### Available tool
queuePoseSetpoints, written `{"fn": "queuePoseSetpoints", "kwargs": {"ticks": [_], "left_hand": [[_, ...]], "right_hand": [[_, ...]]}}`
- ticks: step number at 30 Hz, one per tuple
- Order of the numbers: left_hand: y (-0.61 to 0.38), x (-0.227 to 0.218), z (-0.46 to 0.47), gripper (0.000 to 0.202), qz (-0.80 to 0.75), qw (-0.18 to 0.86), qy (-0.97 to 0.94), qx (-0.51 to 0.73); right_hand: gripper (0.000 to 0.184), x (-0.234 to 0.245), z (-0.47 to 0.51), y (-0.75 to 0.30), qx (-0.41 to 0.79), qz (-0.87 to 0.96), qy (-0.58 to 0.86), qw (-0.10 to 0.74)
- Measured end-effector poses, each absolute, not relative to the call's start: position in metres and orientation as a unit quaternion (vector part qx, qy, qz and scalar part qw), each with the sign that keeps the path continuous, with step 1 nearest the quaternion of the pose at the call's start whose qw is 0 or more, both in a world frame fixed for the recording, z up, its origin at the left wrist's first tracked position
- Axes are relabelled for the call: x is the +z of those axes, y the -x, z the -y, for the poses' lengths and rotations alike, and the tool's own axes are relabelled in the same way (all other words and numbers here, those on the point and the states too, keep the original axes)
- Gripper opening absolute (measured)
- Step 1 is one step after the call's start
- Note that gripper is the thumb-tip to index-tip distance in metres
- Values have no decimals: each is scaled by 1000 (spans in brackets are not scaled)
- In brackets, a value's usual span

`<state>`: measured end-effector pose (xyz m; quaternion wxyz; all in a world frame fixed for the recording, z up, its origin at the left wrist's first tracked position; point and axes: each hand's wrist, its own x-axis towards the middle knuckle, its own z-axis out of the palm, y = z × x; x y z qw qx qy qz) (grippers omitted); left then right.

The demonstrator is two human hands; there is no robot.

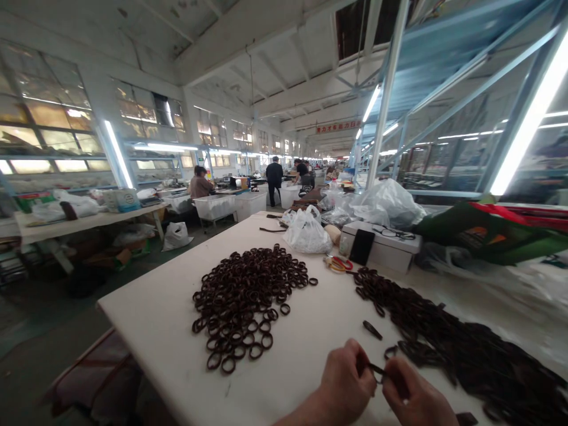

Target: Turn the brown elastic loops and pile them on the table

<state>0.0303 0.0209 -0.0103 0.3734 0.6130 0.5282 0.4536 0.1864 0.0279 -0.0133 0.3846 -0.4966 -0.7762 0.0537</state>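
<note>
My left hand (344,378) and my right hand (410,387) meet over the front of the white table, both closed in a pinch. Between them a small dark brown loop (377,371) is held, one side in each hand's fingertips. Left of my hands lies a heap of round dark brown loops (248,290). To the right a long pile of flattened dark brown loops (435,325) runs toward the near edge. One single flattened loop (371,330) rests just beyond my fingers. What the loops are made of I cannot make out.
Scissors (339,264) with red and yellow handles lie near a black phone (362,247), which leans on a white box (386,245). White plastic bags (308,231) sit at the table's back. Several people work farther off among white bins (215,207). A blue metal frame rises at right.
</note>
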Motion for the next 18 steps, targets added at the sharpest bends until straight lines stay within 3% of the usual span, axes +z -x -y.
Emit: {"fn": "queuePoseSetpoints", "kwargs": {"ticks": [3, 6, 9, 13, 18], "left_hand": [[-28, 1, -15, 7, -562, 278, -656, 421], [-26, 5, -15, 8, -569, 251, -664, 414], [-25, 0, -19, 11, -553, 307, -646, 427], [-22, -6, -22, 23, -481, 425, -624, 446], [-23, -7, -16, 12, -424, 450, -663, 421]], "right_hand": [[12, 1, -17, -177, 44, 743, 579, 333], [15, 11, -14, -169, 62, 721, 607, 329], [24, 10, -17, -168, 94, 716, 615, 315], [21, 7, -19, -175, 121, 711, 611, 327], [16, 3, -20, -180, 147, 712, 591, 349]]}}
